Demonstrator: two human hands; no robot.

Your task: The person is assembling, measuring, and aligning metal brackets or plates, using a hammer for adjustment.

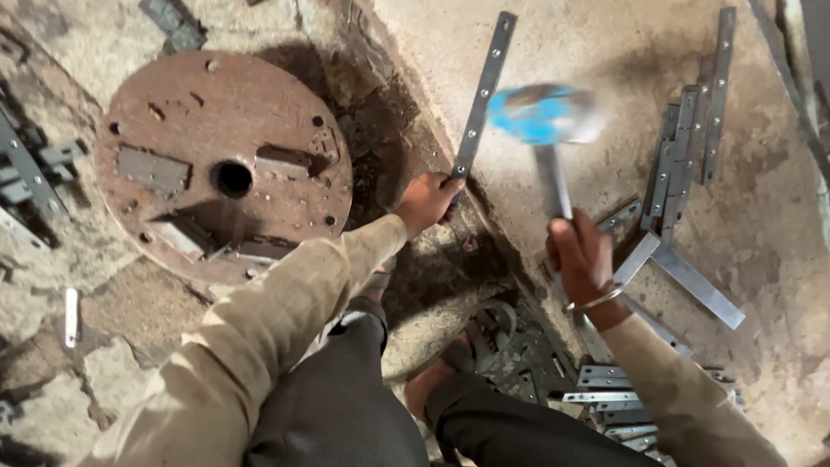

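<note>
The right hand (581, 259) grips a hammer (546, 117), its blurred blue head above the slab (596, 52). The left hand (425, 201) pinches the end of a holed strip (482, 95) lying there. A crooked blow could catch those fingers. Loose strips (687, 147) crowd the right; a rusty disc (220, 164) sits left.

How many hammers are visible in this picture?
1. The hammer, its head blue and blurred, is held raised by the right hand beside the metal strip that the left hand holds.
</note>
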